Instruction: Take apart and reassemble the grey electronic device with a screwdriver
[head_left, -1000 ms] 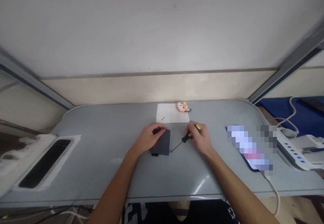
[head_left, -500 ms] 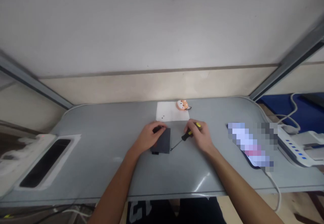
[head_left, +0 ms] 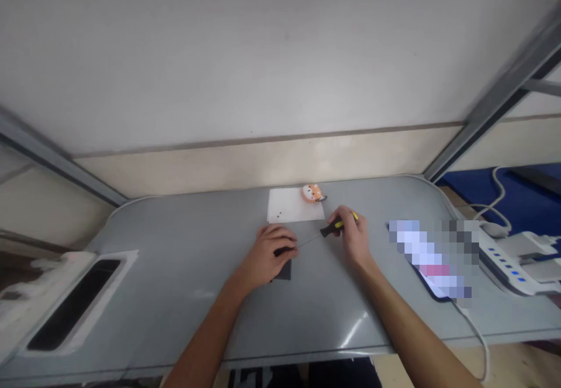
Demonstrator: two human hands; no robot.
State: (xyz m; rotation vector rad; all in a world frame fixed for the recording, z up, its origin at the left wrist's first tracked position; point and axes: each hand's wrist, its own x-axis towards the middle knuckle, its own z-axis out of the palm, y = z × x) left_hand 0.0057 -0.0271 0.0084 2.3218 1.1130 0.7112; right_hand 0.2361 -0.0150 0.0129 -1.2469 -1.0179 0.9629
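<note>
Screwdriver [head_left: 326, 232] with a black handle, bright yellow patches and a thin straight shaft: I have it in my right hand [head_left: 354, 233], fingers and thumb wrapped around the handle, over the middle of the table. Its shaft runs leftward and slightly toward me, its tip end reaching the fingertips of my left hand [head_left: 272, 253]. That hand lies over a dark flat case [head_left: 284, 272], covering most of it, so only a plain, squarish near part shows; whether my left thumb and fingers pinch the tip, the case or something small, I cannot tell. Below spreads a smooth grey table top [head_left: 175, 306], with a streak of glare near its front edge. Just beyond my hands lies a white sheet [head_left: 289, 207] with tiny dark bits [head_left: 279, 215] on it and an orange-and-white animal-faced trinket [head_left: 312, 193] at its far right corner. Well to my left is a black phone-like slab [head_left: 74, 306] on something white; to my right, a lit device [head_left: 429, 259], masked by blocks, with a white cable [head_left: 480, 335] at its near end. Behind it all rises a pale wall [head_left: 280, 55], cream along the bottom.
</note>
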